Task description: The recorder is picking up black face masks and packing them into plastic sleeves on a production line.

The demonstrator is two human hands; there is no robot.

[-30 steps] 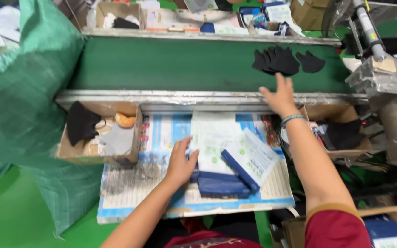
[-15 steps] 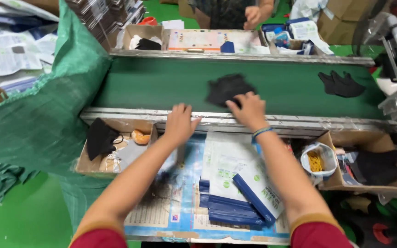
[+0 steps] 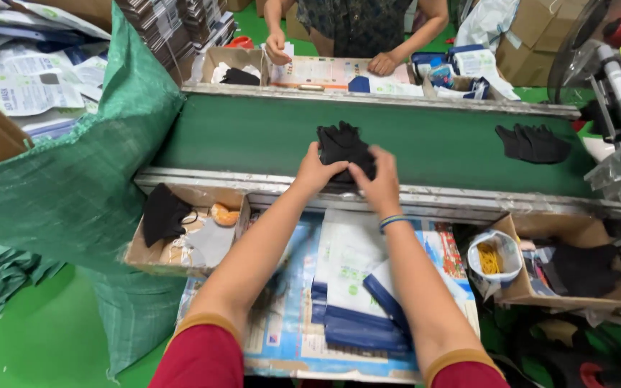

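Both hands meet on 1 bundle of black gloves (image 3: 344,147) at the near edge of the green conveyor belt (image 3: 253,136). The left hand (image 3: 315,171) clasps its near-left side, fingers curled over the fabric; the right hand (image 3: 377,183) pinches its near-right corner, so neither hand is empty or spread wide. The bundle lies straight ahead of both hands, and its fingers point away toward the far side of the belt, so its long axis runs across the belt. Both hands sit about equally close to it. A second black glove pile (image 3: 533,142) lies well apart to the right on the same belt. Below the belt's metal rail (image 3: 203,179), the counter (image 3: 292,338) carries printed sheets and blue packets (image 3: 361,327). A cardboard box (image 3: 181,230) of dark fabric stands at left, a green woven sack (image 3: 73,187) beside it. Across the belt another person's hands (image 3: 278,52) rest on a tray.
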